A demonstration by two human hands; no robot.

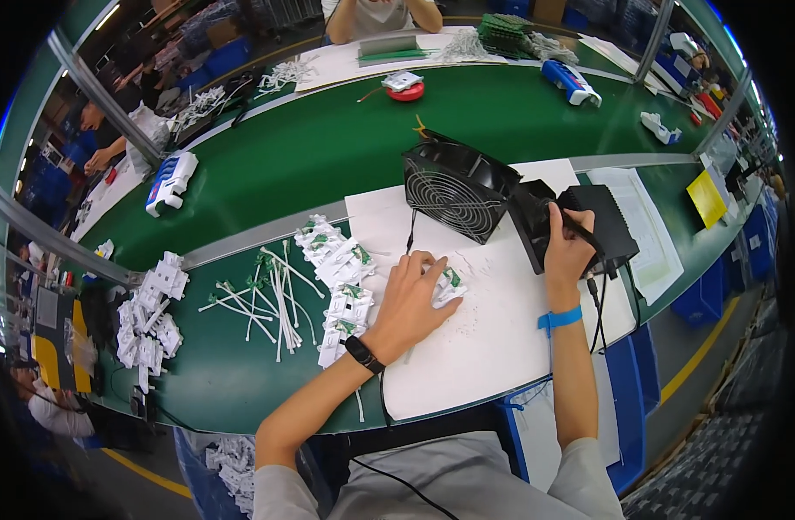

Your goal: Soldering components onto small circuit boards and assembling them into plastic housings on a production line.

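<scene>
My left hand is over the white sheet, thumb and forefinger around a small white plastic part with a green circuit board on it. The hand covers some of this part. My right hand is closed round the black handle of a soldering iron with a cable, beside a black holder. The iron's tip is hidden. Left of my left hand, similar white parts with green boards lie in a column. Several white cables with small green boards lie beside them.
A black fan with a round grille stands behind my hands. A black box is right of the holder. White plastic parts are heaped at the far left. Blue-and-white housings sit on the green belt. Another person sits opposite.
</scene>
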